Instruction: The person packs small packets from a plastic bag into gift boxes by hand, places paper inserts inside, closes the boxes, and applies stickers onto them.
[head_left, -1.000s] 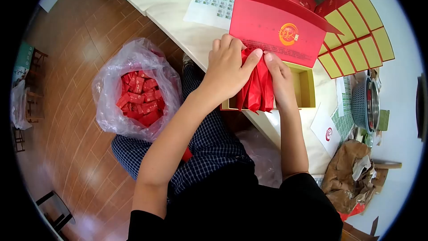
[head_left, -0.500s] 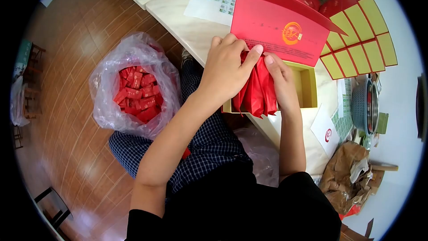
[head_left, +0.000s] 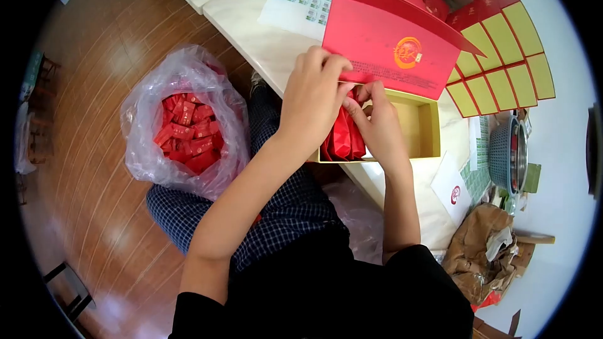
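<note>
A gift box with a raised red lid (head_left: 367,28) and yellow inside walls (head_left: 429,129) lies in front of me on the table. Several shiny red foil packets (head_left: 342,140) stand side by side in its left part; the right part shows bare yellow. At their upper left is my left hand (head_left: 312,91), its thumb and curled fingers closed on the packets' top edge. My right hand (head_left: 382,127) pinches the packets from the right, fingers bent over their tops. The fingertips partly cover the packets.
A clear plastic bag (head_left: 141,125) full of small red packets (head_left: 191,130) stands to my left. A sticker sheet (head_left: 289,9) lies behind the box. Stacked red-and-yellow boxes (head_left: 496,56), a blue basket (head_left: 502,150) and crumpled brown paper (head_left: 480,238) are at the right.
The red packets have gone lower and left, down into the box's left part. My right hand has moved left with them, and its fingers are now more bent.
</note>
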Motion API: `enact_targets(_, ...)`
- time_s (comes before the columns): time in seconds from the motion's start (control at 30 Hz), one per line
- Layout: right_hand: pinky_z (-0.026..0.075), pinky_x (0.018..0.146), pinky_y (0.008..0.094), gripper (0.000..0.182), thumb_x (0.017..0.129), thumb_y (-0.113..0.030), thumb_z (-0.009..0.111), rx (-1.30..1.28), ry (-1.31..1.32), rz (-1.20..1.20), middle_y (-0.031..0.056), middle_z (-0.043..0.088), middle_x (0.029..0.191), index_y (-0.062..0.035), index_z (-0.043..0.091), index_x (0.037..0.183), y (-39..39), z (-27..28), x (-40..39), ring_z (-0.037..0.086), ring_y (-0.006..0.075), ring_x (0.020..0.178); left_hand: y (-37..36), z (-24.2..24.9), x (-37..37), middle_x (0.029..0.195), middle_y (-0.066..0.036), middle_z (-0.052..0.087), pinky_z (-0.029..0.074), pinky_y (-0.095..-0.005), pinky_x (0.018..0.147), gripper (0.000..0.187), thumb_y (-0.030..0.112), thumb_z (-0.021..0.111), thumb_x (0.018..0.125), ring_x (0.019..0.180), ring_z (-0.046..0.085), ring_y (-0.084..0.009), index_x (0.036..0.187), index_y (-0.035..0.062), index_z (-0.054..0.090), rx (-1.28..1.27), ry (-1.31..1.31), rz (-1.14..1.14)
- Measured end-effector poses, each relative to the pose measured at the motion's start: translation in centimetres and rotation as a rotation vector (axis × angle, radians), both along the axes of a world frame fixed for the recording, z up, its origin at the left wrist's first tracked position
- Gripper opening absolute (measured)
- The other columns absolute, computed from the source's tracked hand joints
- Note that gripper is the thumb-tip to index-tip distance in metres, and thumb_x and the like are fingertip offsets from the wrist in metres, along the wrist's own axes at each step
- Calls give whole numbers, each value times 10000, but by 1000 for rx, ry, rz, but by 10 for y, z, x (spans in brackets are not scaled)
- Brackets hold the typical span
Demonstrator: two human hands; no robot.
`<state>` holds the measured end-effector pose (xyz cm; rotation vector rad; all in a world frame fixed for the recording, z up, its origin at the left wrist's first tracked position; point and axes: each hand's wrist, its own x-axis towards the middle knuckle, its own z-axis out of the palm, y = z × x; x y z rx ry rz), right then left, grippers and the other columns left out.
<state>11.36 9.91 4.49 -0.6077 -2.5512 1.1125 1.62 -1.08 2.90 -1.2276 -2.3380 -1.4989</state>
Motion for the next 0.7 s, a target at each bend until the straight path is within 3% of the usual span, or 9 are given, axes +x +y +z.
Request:
enact_targets(0.03, 462, 593, 383, 268, 909, -193, 624, -38, -26, -20, 189, 586, 749, 16, 457, 888, 0, 2, 0, 590, 332, 624, -2, -2, 3, 1118, -153, 478, 368, -427, 966, 445, 149, 725, 765, 1083, 453, -346, 1152, 51, 528, 41, -27, 0)
enact_targets(0.07, 462, 593, 383, 268, 909, -193, 624, -36, -25, -30, 189, 586, 749, 16, 457, 888, 2, 1, 1, 590, 332, 624, -7, 0, 10, 1118, -153, 478, 368, -427, 966, 445, 149, 725, 765, 1083, 453, -346, 1152, 51, 528, 43, -26, -10)
enact_targets(0.17, 458, 617, 410, 340, 985, -301, 474, -83, -29, -145, 230, 601, 716, 22, 545, 906, -1, 9, 0, 605, 386, 675, -28, 6, 39, 1352, -211, 300, 239, -459, 1098, 879, 149, 764, 708, 1282, 281, -374, 1406, 38, 241, 29, -227, -66)
enact_targets(0.27, 456, 615, 410, 348, 990, -293, 462, -46, -18, -134, 229, 600, 714, 27, 554, 888, 4, 2, -1, 602, 390, 673, -32, -7, 48, 1439, -239, 191, 177, -442, 1139, 963, 98, 719, 749, 1358, 193, -388, 1463, 16, 79, 27, -389, -148)
enact_targets(0.5, 453, 659, 460, 390, 985, -337, 444, 23, -117, -207, 262, 607, 766, 16, 596, 922, 1, -1, 4, 590, 449, 744, -33, -21, 54, 1515, -277, 40, 104, -407, 1159, 958, 88, 611, 846, 1425, 70, -376, 1459, -28, -115, 91, -519, -230)
enact_targets(0.6, 452, 704, 489, 403, 980, -371, 432, -48, -264, -92, 293, 609, 803, -8, 604, 1012, -10, 14, 10, 593, 469, 807, -27, -31, 62, 1503, -259, 145, 123, -396, 1152, 803, 131, 563, 897, 1408, 147, -368, 1466, -43, 24, 176, -540, -133)
enact_targets(0.67, 445, 788, 522, 468, 976, -414, 394, 137, -296, -30, 312, 628, 913, -21, 516, 1198, -24, 18, 8, 589, 490, 906, -22, -16, 58, 1490, -257, 175, 138, -405, 1143, 714, 275, 471, 957, 1397, 173, -373, 1461, -40, 75, 338, -633, -180)
enact_targets(0.7, 444, 796, 524, 484, 974, -430, 387, 170, -334, -68, 310, 630, 931, -21, 508, 1204, -27, 17, 3, 591, 487, 918, -13, -24, 58, 1461, -263, 206, 153, -418, 1135, 687, 292, 461, 960, 1378, 195, -389, 1447, -43, 110, 355, -591, -113)
